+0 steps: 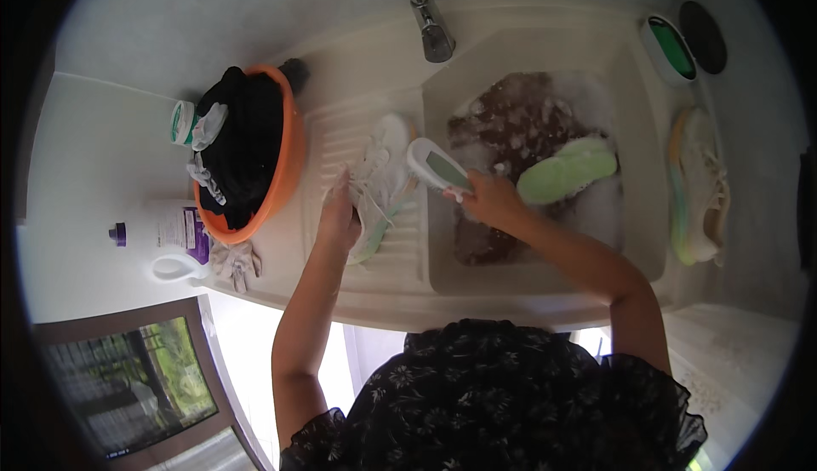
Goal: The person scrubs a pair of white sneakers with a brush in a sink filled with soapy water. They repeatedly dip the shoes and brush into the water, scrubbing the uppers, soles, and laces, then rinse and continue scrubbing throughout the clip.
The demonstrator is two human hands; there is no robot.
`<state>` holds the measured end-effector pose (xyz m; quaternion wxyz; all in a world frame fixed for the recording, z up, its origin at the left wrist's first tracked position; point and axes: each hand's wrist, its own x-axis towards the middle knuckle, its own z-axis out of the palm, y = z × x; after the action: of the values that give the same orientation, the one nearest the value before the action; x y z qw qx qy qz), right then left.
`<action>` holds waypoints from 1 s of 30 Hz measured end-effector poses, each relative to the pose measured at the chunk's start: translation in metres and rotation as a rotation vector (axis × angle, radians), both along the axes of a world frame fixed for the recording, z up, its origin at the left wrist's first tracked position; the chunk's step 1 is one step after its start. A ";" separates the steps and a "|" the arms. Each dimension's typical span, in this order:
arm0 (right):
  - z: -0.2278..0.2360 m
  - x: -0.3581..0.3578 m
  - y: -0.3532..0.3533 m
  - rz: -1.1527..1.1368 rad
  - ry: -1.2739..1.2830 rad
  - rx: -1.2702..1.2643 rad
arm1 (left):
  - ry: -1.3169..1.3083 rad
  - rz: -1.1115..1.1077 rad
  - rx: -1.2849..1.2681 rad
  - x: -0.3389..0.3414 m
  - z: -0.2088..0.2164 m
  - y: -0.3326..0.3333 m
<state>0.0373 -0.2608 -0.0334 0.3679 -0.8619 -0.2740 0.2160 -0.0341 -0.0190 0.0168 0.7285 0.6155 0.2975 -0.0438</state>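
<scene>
Two pale sneakers show, one on each side of the basin, along with one scrub brush, one loose green insole and one orange tub. At far left a white jug (174, 245) with a purple label lies on the white worktop (94, 156), a crumpled glove (236, 262) just beside it. The orange tub (285, 177) holds dark clothes heaped above its rim, with a small round container touching its left side. On the ribbed draining board the left hand (339, 220) presses down, fingers closed on the first sneaker (380, 177). The right hand (492, 200) is clamped on the handle of the scrub brush (436, 167), whose head rests against that shoe. The sink basin (634, 216) holds murky, foamy water, the green insole (566, 171) floating in it, with open water around. The second sneaker (699, 190) lies on the right rim, below a round green tin (670, 47).
</scene>
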 end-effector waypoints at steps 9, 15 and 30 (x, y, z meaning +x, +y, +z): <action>-0.030 -0.033 0.044 0.133 0.037 0.183 | 0.251 -0.013 0.149 -0.008 -0.006 0.016; 0.022 0.039 0.042 -0.104 0.006 0.101 | 0.032 0.106 -0.458 -0.021 -0.007 0.019; 0.032 -0.002 0.014 0.140 -0.058 -0.043 | -0.123 0.421 -0.225 0.005 0.024 -0.056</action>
<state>0.0349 -0.2464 -0.0011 0.3252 -0.8542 -0.3396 0.2220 -0.0292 -0.0750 0.0404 0.8023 0.4564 0.3674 0.1140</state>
